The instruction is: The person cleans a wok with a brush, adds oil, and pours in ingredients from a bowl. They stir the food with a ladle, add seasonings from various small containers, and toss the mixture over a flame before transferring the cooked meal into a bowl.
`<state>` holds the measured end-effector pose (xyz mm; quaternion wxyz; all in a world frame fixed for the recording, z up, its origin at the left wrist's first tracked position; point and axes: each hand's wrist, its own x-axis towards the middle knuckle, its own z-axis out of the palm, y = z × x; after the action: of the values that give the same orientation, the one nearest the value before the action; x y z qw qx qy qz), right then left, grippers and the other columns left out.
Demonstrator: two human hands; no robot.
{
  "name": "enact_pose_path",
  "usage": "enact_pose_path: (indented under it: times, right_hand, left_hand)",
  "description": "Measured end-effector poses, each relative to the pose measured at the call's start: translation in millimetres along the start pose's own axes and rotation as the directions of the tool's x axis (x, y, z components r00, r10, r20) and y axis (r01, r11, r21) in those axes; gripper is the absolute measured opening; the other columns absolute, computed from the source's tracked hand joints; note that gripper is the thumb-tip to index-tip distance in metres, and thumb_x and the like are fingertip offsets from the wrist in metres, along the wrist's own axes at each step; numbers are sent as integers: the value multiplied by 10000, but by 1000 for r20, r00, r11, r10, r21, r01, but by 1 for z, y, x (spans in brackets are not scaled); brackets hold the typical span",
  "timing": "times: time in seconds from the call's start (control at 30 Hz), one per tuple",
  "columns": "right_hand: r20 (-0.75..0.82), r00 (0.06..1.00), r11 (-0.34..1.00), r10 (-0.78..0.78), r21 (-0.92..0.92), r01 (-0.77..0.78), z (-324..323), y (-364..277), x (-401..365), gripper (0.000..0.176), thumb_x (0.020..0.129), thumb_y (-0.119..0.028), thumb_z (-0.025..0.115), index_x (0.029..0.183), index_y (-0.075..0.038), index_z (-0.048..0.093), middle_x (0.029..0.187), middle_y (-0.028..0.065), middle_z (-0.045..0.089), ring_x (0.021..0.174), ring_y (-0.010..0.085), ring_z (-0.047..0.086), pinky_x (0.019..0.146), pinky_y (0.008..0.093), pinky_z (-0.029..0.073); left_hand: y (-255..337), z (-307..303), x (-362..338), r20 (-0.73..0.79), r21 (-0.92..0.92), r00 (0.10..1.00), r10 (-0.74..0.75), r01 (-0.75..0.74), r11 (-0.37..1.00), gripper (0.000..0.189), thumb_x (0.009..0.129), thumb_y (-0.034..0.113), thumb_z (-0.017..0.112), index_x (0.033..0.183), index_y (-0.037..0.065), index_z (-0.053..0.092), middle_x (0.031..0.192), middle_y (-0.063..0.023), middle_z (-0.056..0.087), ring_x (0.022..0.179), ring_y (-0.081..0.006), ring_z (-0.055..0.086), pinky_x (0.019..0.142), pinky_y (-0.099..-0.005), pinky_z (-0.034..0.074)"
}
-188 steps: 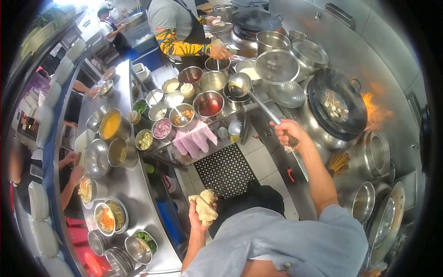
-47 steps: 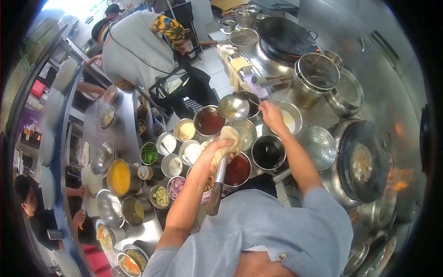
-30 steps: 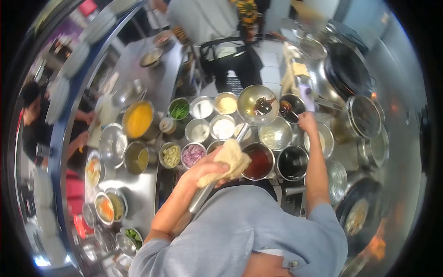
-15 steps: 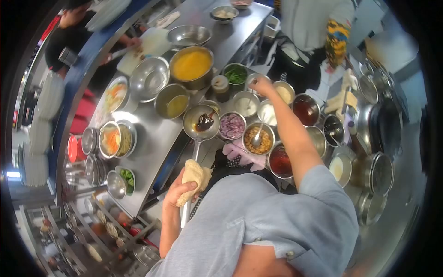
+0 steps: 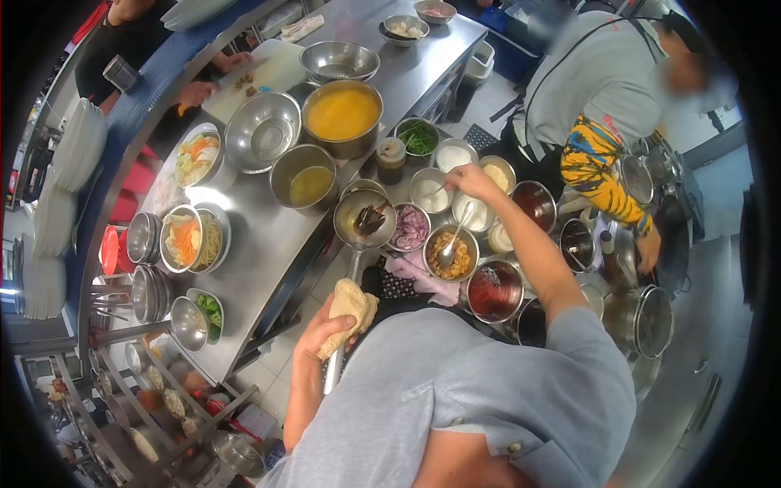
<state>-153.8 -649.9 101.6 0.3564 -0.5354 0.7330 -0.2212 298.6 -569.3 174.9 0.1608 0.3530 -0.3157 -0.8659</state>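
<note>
My left hand (image 5: 320, 331) is closed round a beige cloth (image 5: 353, 311) wrapped on the handle of a metal pan (image 5: 347, 234). Dark brown sauce and clear liquid lie in the pan. My right hand (image 5: 473, 180) pinches the thin handle of a spoon (image 5: 440, 191), whose end is over or in a bowl of white powder (image 5: 423, 185). Around it stand bowls of white contents (image 5: 454, 154), pale yellow crumbs (image 5: 499, 169) and sliced red onion (image 5: 409, 230). Nearer to me, a bowl of peanuts (image 5: 462, 254) has a large spoon (image 5: 447, 255) in it.
Red sauce (image 5: 495, 285) stands close to my body. On the left steel table are a pot of orange liquid (image 5: 344, 114) and bowls of shredded vegetables (image 5: 187, 244). One co-worker's hand (image 5: 195, 93) is at a cutting board (image 5: 281, 69); another's patterned sleeve (image 5: 598, 171) reaches in at the right.
My right hand has come lower, closer to the white powder bowl. The right-hand co-worker has leaned in, arm stretched towards the stove side. The other co-worker's knife no longer shows.
</note>
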Motion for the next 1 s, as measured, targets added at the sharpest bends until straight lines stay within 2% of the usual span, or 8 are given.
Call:
enact_pose_path:
  times: [0.1, 0.3, 0.43, 0.53, 0.7, 0.73, 0.8, 1.0]
  right_hand:
    - [33, 999, 985, 12, 169, -17, -5, 16, 5, 324, 881, -239, 575, 996, 36, 705, 856, 111, 738, 843, 198, 679, 830, 311, 498]
    - [34, 992, 924, 120, 361, -124, -20, 23, -1, 318, 856, -229, 592, 1005, 31, 700, 864, 121, 736, 856, 186, 671, 832, 309, 496]
    - [-15, 997, 826, 82, 561, -59, -55, 3, -26, 282, 883, -203, 566, 987, 25, 695, 837, 115, 734, 783, 161, 673, 712, 259, 490]
    - [-166, 986, 922, 33, 386, 34, -76, -13, -45, 288, 889, -215, 564, 994, 17, 700, 835, 97, 736, 772, 153, 669, 717, 270, 497]
    - [-350, 933, 993, 86, 111, -50, -91, 6, -88, 314, 858, -292, 605, 963, -24, 730, 811, 80, 739, 727, 161, 656, 702, 297, 491]
    - [-339, 936, 995, 99, 55, -85, -88, 18, -91, 310, 852, -289, 608, 955, -23, 732, 809, 85, 739, 746, 183, 671, 717, 303, 496]
    - [-267, 951, 983, 156, 133, -124, -76, 37, -97, 325, 880, -281, 609, 972, 12, 715, 860, 103, 743, 824, 170, 683, 811, 305, 494]
    - [-193, 953, 971, 233, 108, -215, -52, 68, -95, 321, 869, -275, 604, 974, 2, 729, 857, 85, 745, 819, 172, 678, 806, 304, 495]
  left_hand:
    - [1, -1, 1, -10, 25, 1000, -12, 13, 1000, 769, 725, 193, 742, 1365, 40, 345, 911, -148, 590, 571, -183, 570, 443, -272, 463]
    - [-2, 0, 3, -65, 103, 998, -24, 31, 994, 834, 702, 227, 733, 1413, 49, 335, 937, -143, 597, 552, -177, 559, 443, -262, 445]
    - [7, 4, 18, -83, 262, 995, -53, 73, 962, 817, 711, 222, 719, 1417, 52, 344, 915, -124, 600, 573, -166, 567, 470, -260, 459]
    - [16, 12, 52, -6, 296, 996, -92, 90, 951, 675, 754, 223, 721, 1321, 53, 395, 914, -108, 603, 592, -160, 582, 486, -277, 473]
    - [21, 35, 90, 123, 176, 983, -134, 111, 978, 688, 750, 202, 704, 1348, 75, 388, 910, -124, 612, 550, -161, 562, 424, -258, 448]
    - [22, 38, 91, 126, 184, 981, -147, 122, 975, 693, 746, 202, 705, 1349, 75, 387, 908, -129, 611, 549, -161, 562, 423, -260, 448]
    - [27, 45, 92, 120, 200, 980, -157, 131, 971, 703, 737, 201, 707, 1349, 74, 385, 906, -137, 608, 547, -163, 560, 420, -263, 447]
    - [30, 53, 98, 114, 262, 977, -181, 146, 954, 863, 686, 276, 739, 1437, 96, 353, 958, -137, 622, 538, -139, 536, 408, -240, 412]
